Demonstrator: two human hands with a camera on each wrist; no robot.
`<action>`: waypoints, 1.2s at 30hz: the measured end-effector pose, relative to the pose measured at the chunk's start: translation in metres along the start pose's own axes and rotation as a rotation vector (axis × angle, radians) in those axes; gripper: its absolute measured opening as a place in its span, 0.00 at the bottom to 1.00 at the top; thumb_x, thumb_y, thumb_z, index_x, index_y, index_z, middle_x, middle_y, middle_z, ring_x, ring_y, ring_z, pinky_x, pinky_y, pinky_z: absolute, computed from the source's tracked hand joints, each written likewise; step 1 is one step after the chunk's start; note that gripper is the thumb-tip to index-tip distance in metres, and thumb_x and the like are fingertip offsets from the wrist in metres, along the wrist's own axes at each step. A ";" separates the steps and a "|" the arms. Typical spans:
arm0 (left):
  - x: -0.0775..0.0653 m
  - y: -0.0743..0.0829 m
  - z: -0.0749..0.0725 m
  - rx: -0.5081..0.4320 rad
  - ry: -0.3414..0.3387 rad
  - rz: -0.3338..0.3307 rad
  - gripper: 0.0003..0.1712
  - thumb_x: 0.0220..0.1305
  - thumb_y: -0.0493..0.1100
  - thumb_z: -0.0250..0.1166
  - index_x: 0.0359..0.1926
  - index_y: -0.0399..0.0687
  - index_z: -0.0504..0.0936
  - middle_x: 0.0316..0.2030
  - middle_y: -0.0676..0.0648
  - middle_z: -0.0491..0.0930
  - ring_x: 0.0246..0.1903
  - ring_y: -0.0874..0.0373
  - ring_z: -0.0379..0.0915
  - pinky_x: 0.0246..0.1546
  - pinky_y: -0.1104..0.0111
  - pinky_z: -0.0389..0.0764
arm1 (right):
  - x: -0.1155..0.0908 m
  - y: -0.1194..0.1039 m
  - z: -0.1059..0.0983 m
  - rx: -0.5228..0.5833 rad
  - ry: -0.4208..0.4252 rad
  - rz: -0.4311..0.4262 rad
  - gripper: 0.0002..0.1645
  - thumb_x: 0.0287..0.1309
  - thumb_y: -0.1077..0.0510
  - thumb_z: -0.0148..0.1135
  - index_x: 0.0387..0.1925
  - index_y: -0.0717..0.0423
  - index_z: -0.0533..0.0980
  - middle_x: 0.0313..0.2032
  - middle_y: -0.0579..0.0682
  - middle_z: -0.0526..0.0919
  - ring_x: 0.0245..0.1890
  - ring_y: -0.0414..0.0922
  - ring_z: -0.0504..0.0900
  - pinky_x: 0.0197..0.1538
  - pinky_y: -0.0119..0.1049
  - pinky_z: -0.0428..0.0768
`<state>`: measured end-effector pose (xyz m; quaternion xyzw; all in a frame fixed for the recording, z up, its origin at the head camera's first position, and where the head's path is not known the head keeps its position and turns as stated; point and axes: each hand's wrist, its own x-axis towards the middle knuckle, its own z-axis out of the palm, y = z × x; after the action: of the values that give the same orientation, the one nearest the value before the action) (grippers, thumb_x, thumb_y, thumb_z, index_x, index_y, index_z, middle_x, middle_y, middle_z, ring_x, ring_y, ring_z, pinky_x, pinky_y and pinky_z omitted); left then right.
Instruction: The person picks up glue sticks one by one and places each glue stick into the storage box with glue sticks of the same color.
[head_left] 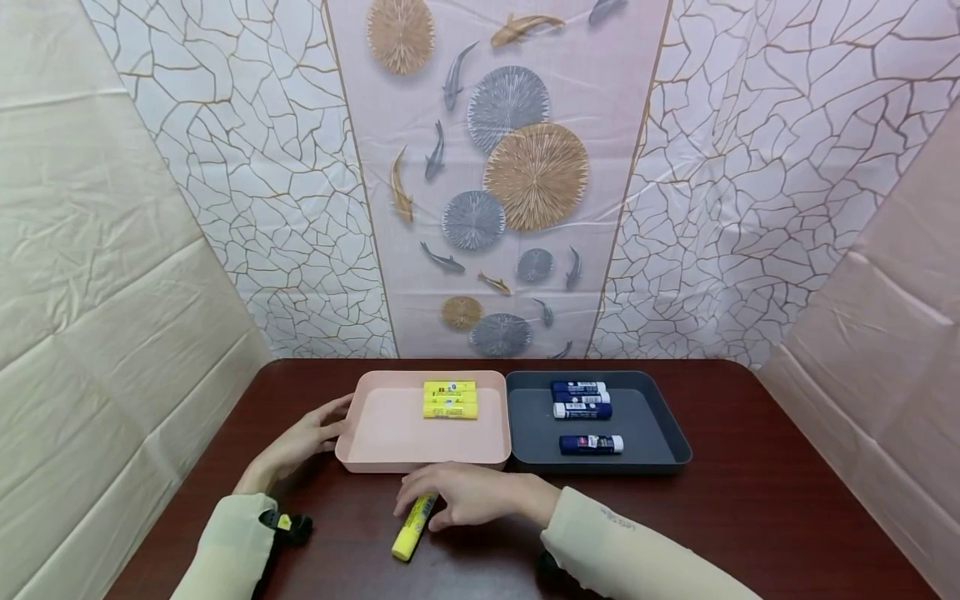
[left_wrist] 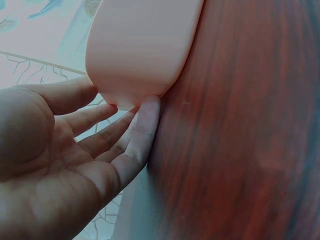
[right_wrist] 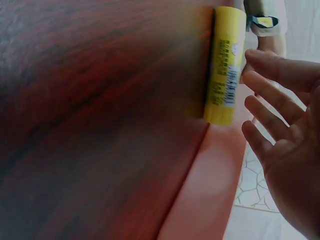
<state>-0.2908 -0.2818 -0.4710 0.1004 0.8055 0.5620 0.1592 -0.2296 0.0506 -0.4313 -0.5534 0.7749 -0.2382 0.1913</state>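
Note:
A yellow glue stick [head_left: 409, 535] lies on the table, slanting in front of the pink tray [head_left: 386, 429]. My right hand [head_left: 474, 493] is over its far end, fingers spread and loosely bent. In the right wrist view a gap shows between the fingertips and the glue stick [right_wrist: 227, 65]. At the pink tray's left end, my left hand [head_left: 298, 440] touches the wall with extended fingers [left_wrist: 145, 117]. Inside that tray a few yellow glue sticks [head_left: 450, 400] lie side by side toward the right.
A dark grey tray [head_left: 528, 433] stands against the pink tray's right side. It holds navy glue sticks with white ends, a group [head_left: 582, 400] at the back and a single one [head_left: 591, 444] nearer the front. The brown table [head_left: 757, 500] meets fabric-covered walls behind and beside it.

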 end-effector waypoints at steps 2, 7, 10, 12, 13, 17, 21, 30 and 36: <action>0.000 0.000 0.000 -0.002 -0.005 0.004 0.36 0.83 0.43 0.51 0.83 0.43 0.49 0.76 0.31 0.55 0.68 0.38 0.67 0.60 0.52 0.78 | 0.002 0.001 0.003 -0.024 -0.007 0.003 0.25 0.65 0.66 0.69 0.61 0.46 0.82 0.63 0.38 0.80 0.74 0.41 0.66 0.74 0.32 0.63; 0.000 0.001 0.001 -0.007 -0.001 -0.010 0.36 0.83 0.43 0.52 0.83 0.45 0.49 0.77 0.32 0.55 0.69 0.39 0.67 0.60 0.53 0.79 | 0.004 0.003 0.007 -0.090 -0.003 -0.008 0.24 0.64 0.67 0.69 0.58 0.43 0.84 0.59 0.36 0.82 0.67 0.35 0.72 0.70 0.28 0.66; 0.001 0.003 0.000 -0.008 -0.010 0.000 0.36 0.83 0.43 0.51 0.84 0.44 0.49 0.77 0.32 0.54 0.69 0.38 0.66 0.61 0.52 0.78 | 0.006 0.003 0.007 -0.136 0.009 -0.021 0.24 0.63 0.68 0.69 0.56 0.42 0.85 0.55 0.35 0.82 0.59 0.29 0.75 0.64 0.24 0.70; 0.001 0.004 0.000 -0.009 -0.018 0.012 0.36 0.84 0.43 0.51 0.83 0.43 0.48 0.77 0.31 0.54 0.69 0.37 0.66 0.61 0.51 0.78 | 0.006 0.003 0.007 -0.165 0.017 -0.023 0.24 0.63 0.68 0.69 0.56 0.41 0.85 0.53 0.34 0.83 0.55 0.28 0.76 0.62 0.23 0.70; 0.001 0.004 -0.001 -0.009 -0.024 0.019 0.36 0.84 0.43 0.51 0.83 0.42 0.47 0.77 0.30 0.53 0.69 0.36 0.65 0.61 0.51 0.77 | 0.007 0.003 0.007 -0.181 0.021 -0.021 0.24 0.63 0.68 0.69 0.56 0.41 0.85 0.52 0.34 0.83 0.55 0.28 0.76 0.62 0.24 0.70; 0.000 0.005 -0.002 -0.016 -0.024 0.020 0.36 0.83 0.42 0.51 0.83 0.42 0.48 0.77 0.30 0.53 0.69 0.36 0.65 0.62 0.50 0.77 | 0.007 0.002 0.007 -0.227 0.030 -0.007 0.24 0.64 0.66 0.68 0.57 0.40 0.85 0.51 0.35 0.83 0.55 0.30 0.76 0.63 0.26 0.70; 0.001 0.004 -0.002 -0.011 -0.021 0.018 0.36 0.83 0.42 0.51 0.83 0.42 0.48 0.77 0.30 0.53 0.69 0.35 0.65 0.62 0.50 0.77 | 0.007 0.001 0.008 -0.225 0.032 0.005 0.24 0.65 0.65 0.68 0.57 0.39 0.84 0.51 0.35 0.83 0.56 0.30 0.76 0.64 0.27 0.70; 0.000 0.003 -0.001 -0.014 -0.022 0.011 0.37 0.83 0.42 0.52 0.83 0.42 0.48 0.77 0.30 0.53 0.69 0.36 0.65 0.60 0.52 0.78 | 0.006 0.004 0.011 -0.167 0.040 0.026 0.23 0.66 0.65 0.68 0.59 0.42 0.84 0.52 0.34 0.83 0.55 0.29 0.76 0.63 0.25 0.71; 0.000 0.001 -0.001 -0.015 -0.016 0.015 0.37 0.83 0.42 0.52 0.83 0.42 0.48 0.77 0.31 0.54 0.69 0.36 0.64 0.61 0.50 0.78 | 0.007 0.002 0.006 -0.141 0.085 0.031 0.22 0.64 0.63 0.71 0.58 0.43 0.84 0.50 0.34 0.83 0.51 0.28 0.78 0.59 0.23 0.73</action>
<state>-0.2907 -0.2821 -0.4694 0.1096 0.7991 0.5684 0.1624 -0.2299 0.0439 -0.4372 -0.5427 0.8057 -0.2033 0.1224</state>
